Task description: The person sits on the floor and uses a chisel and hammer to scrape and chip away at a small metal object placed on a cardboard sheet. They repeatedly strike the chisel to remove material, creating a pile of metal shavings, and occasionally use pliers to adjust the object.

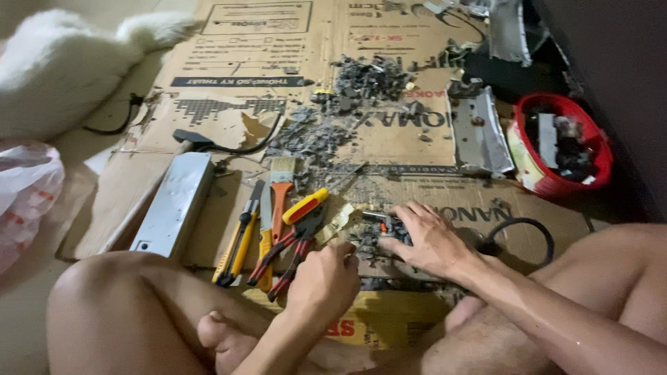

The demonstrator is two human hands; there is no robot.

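Your left hand (pixel 325 276) is curled into a loose fist just beside the handles of the red pliers (pixel 288 251), and you cannot tell from here whether it grips anything. Your right hand (pixel 429 238) lies palm down with fingers spread and bent, pressing on a small grey part (pixel 381 222) amid a scatter of dark scraps (pixel 368 239) right under its fingertips. To the far side of your left hand lie a yellow-handled screwdriver (pixel 304 205), a paintbrush (pixel 281 187) with an orange handle, and a yellow and black cutter (pixel 236 246), all on the cardboard sheet (pixel 229 62). Further out from that hand rests a long grey metal case (pixel 174 205). Beyond your right hand sits a red basket (pixel 561 142) of parts, with a grey metal bracket (pixel 479 135) just beside it and a black cable loop (pixel 521 232) near your wrist.
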